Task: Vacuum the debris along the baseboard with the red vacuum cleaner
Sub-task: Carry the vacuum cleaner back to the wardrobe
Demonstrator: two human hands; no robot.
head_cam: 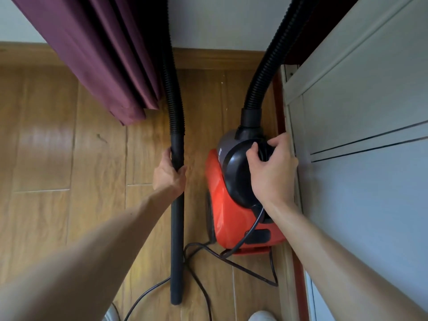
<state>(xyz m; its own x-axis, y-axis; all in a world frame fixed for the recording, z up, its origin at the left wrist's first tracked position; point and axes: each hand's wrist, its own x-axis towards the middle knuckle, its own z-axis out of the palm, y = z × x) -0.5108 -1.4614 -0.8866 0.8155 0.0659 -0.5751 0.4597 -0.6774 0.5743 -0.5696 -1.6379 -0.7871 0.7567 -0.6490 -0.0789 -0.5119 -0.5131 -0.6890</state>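
The red vacuum cleaner point(225, 205) stands on the wooden floor beside a grey cabinet. My right hand point(271, 172) grips the black handle on its top. A ribbed black hose point(261, 72) rises from the front of the body, loops out of view and comes back down on the left. My left hand point(170, 174) is closed around the smooth black wand point(177, 239), whose open end points back toward my feet. The wooden baseboard point(220, 59) runs along the white wall ahead. A few small pale specks point(222, 82) lie on the floor near it.
A dark purple curtain point(104, 54) hangs down to the floor at the upper left, touching the hose. The grey cabinet point(359, 112) fills the right side. The black power cord point(231, 262) loops across the floor behind the vacuum. A white shoe point(261, 316) shows at the bottom.
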